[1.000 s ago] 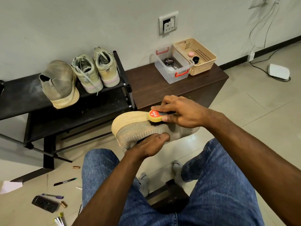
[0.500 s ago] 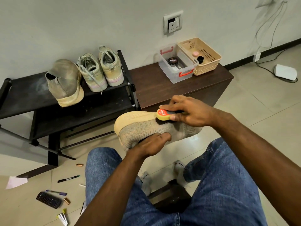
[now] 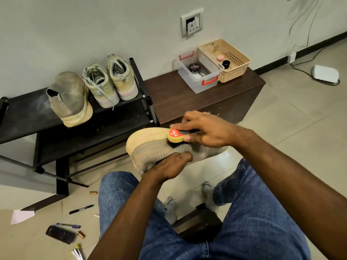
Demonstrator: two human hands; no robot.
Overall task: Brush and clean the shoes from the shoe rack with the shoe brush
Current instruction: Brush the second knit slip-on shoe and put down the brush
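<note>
Since a second ago the shoe brush (image 3: pixel 175 135) has barely shifted along the shoe (image 3: pixel 155 147), sitting close to the sole edge as before, while the view has drifted so the rack sits further right and lower. Right hand (image 3: pixel 204 130) grasps the brush from above, fingers curled over its back, and the round yellow end facing us carries a red label reading "KIWI". Dark bristles press on the grey knit upper. Left hand (image 3: pixel 169 167) grips the shoe from below, thumb on the upper, the rest of its fingers hidden underneath. That shoe hangs in the air above the knees, tipped on its side with the tan sole turned toward the wall, long axis running left to right; the right end is blurred and covered by the right hand, so I cannot tell toe from heel. On the black shoe rack (image 3: pixel 120 121) stands a matching grey shoe (image 3: pixel 69 98) and a pair of laced sneakers (image 3: pixel 110 79). On the brown table (image 3: pixel 187 96) a clear tub (image 3: pixel 199 72) holds a round tin (image 3: pixel 194 68) lettered "Cherry", beside a beige basket (image 3: pixel 227 59). Pens (image 3: pixel 81 209) and small bits on the floor at lower left are too small to read.
</note>
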